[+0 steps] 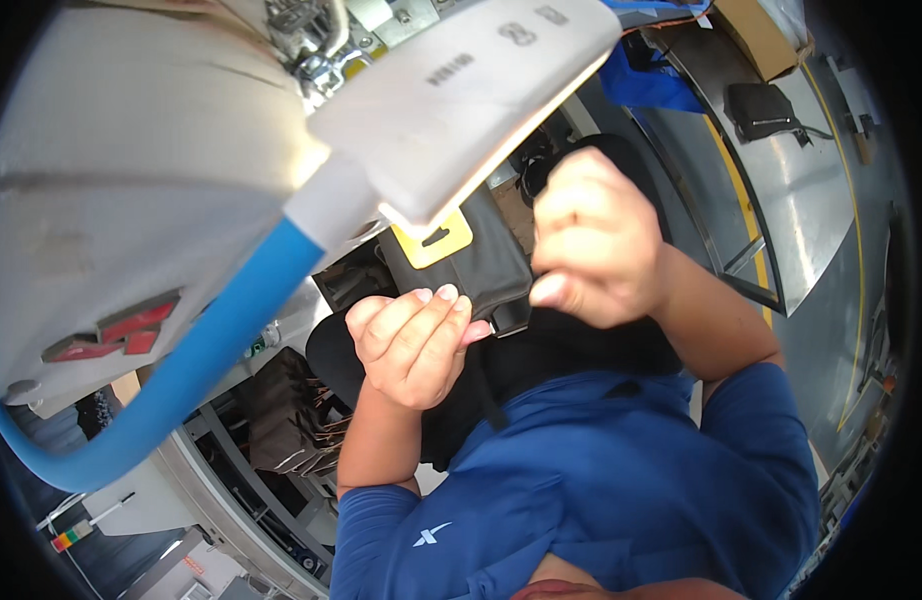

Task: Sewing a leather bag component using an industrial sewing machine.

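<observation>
A black pouch with soft, rounded edges lies in front of my body, its far part under the lamp head. My left hand is closed at its near left corner, fingers bent and thumb by a small shiny bit on the edge. Right of the pouch, my right hand is raised and slightly blurred. Its fingers are curled and the thumb is pressed in; whatever it may hold is hidden. On top of the pouch shows a yellow flat piece with a dark slot, partly covered by the lamp.
A lit white lamp on a thick blue flexible neck hangs close above the pouch. Left stands a pale machine body, with metal mechanism at its end. Another black pouch rests on a metal table, right.
</observation>
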The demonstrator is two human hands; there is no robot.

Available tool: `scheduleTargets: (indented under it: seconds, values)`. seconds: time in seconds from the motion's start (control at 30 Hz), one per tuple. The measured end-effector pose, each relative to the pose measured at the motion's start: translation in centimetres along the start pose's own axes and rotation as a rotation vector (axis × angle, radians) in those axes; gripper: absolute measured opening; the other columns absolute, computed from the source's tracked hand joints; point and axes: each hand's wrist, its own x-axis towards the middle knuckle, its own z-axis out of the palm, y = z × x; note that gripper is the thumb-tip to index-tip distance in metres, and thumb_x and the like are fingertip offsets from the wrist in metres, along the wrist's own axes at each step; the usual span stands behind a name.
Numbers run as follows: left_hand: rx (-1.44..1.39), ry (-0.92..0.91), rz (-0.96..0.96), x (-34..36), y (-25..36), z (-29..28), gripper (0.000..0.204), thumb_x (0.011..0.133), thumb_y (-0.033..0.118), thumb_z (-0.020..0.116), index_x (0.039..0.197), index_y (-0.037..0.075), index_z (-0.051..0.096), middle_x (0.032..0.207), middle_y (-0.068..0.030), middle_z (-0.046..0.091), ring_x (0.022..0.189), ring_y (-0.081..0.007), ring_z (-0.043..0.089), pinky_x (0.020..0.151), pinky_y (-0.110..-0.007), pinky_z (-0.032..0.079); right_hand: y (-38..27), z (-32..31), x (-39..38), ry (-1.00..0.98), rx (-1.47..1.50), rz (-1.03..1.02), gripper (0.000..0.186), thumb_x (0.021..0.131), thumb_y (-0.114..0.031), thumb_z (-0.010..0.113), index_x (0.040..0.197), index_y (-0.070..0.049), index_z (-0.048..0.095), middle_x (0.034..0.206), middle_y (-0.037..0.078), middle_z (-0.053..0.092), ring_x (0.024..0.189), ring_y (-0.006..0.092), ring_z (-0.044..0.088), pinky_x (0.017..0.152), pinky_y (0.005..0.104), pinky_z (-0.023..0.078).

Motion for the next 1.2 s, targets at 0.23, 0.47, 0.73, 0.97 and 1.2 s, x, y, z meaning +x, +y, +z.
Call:
scheduleTargets:
  seconds: [0.23,0.47,0.73,0.97,1.2]
  values:
    - [0.006,0.037,0.041,0.0,-0.1,0.3,0.022,0.080,0.027,0.082,0.090,0.008,0.075,0.095,-0.0018,0.073,0.092,-0.0197,0.061,0.079,-0.036,0.044,6.3,4.0,2.7,-0.198,0.505,0.828,0.040,0.105,-0.034,0.053,0.083,0.000,0.057,0.091,0.010,0.057,0.089,0.0217,0.056,0.080,0.0363,0.046]
    - [0.016,0.002,0.026,-0.2,0.1,0.1,0.023,0.077,0.026,0.083,0.089,0.008,0.076,0.095,-0.0023,0.073,0.091,-0.0195,0.061,0.076,-0.036,0.044,6.9,5.5,3.1,-0.073,0.379,0.279,0.024,0.103,-0.019,0.056,0.106,0.003,0.064,0.098,0.011,0.066,0.093,0.0170,0.060,0.086,0.0324,0.048]
    - [0.069,0.016,0.090,-0.1,-0.1,0.2,0.022,0.078,0.027,0.082,0.089,0.009,0.075,0.095,-0.0013,0.073,0.090,-0.0199,0.061,0.077,-0.035,0.044,6.7,5.5,2.3,-0.043,0.351,0.380,0.022,0.097,-0.020,0.067,0.097,0.002,0.065,0.087,0.005,0.066,0.079,0.0095,0.059,0.072,0.0284,0.050]
    - [-0.465,0.161,-0.664,-0.9,0.7,-0.5,0.023,0.087,0.012,0.067,0.073,0.004,0.051,0.074,-0.0053,0.050,0.071,-0.0156,0.045,0.067,-0.030,0.038,-0.9,3.0,-1.3,-0.033,0.297,0.789,0.043,0.076,-0.034,0.087,0.076,-0.006,0.054,0.075,0.007,0.052,0.069,0.0166,0.050,0.063,0.0312,0.044]
    - [-1.002,-0.029,-1.115,-1.4,0.8,-0.6,0.031,0.092,0.009,0.069,0.067,0.006,0.051,0.068,0.0044,0.048,0.064,-0.0056,0.037,0.062,-0.024,0.029,-3.7,2.5,-1.7,-0.106,0.461,0.983,0.039,0.089,-0.015,0.075,0.065,-0.005,0.046,0.066,0.000,0.044,0.061,0.0068,0.038,0.054,0.0283,0.034]
